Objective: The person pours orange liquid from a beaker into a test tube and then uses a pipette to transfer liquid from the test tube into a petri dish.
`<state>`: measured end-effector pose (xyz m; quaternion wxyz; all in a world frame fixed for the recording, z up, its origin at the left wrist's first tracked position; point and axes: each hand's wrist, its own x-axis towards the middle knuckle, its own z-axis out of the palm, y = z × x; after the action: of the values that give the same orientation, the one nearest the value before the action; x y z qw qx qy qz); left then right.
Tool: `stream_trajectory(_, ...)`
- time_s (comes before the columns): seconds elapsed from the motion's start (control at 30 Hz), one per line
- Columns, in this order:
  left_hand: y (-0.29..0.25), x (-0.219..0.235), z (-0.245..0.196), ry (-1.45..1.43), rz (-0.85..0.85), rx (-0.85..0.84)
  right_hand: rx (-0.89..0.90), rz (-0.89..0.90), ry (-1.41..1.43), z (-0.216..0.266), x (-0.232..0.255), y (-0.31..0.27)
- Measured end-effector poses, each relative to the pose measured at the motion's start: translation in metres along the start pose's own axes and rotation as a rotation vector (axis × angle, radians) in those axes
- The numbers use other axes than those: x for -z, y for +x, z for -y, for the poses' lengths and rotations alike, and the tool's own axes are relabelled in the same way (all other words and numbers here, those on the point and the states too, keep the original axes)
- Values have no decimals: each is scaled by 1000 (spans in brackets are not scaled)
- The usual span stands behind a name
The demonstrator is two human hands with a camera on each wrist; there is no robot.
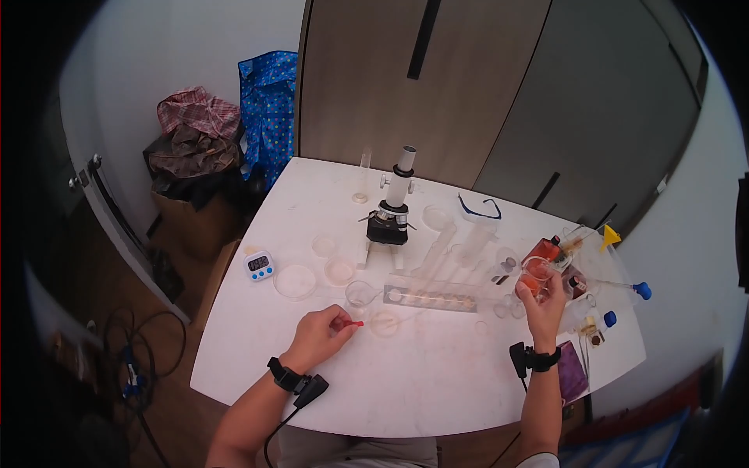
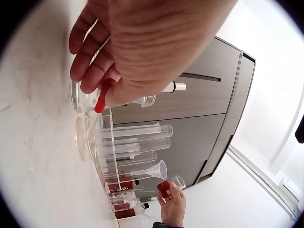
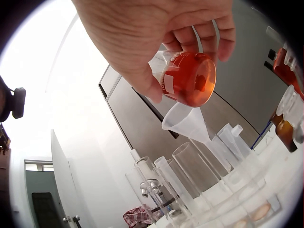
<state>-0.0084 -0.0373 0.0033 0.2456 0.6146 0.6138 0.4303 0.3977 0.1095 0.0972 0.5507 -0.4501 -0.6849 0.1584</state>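
Nearest the person, the left hand [image 1: 321,337] pinches the red rubber bulb of a slim glass dropper [image 1: 356,323] between thumb and forefinger, its other fingers loosely bent. The dropper's long axis runs rightward from that hand and slants down, bulb at the hand, stem toward a shallow round clear dish [image 1: 386,330] on the white table; the tip is too faint to place. A little farther out and to the right, the right hand [image 1: 544,300] grips a clear glass beaker of orange-red liquid [image 3: 187,78], thumb on one side and fingers round the other. The relation that seems to matter most is the gap from dropper to beaker: the beaker is raised well to the right of the stem, which points broadly its way. Its mouth faces largely upward, though its exact lean is unclear. Beyond the dish stands a clear rack of test tubes [image 1: 425,306], then a white-and-black microscope [image 1: 399,187].
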Motion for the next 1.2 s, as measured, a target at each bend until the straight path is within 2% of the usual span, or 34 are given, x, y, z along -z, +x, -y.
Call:
stream_trajectory(0.2,0,2,-6,15,5,13,35,-16,3,-1,-1,2)
stream_trajectory(0.33,-2,0,-4,4,23,44,-19,0,52,2,0,-2)
stream_trajectory(0.5,-1,2,-6,5,40,56,-106,38,188,27,-7,-40)
stream_trajectory(0.67,-1,-4,-1,-34,1,63,-221,415,207,27,-34,-90)
stream_trajectory(0.77,-1,-5,-1,-20,-2,84,-209,603,146,26,-52,-105)
stream_trajectory(1.07,-2,-8,3,9,5,68,-143,727,74,11,-75,-103)
stream_trajectory(1.2,-3,-4,-4,45,13,55,-102,705,79,4,-78,-105)
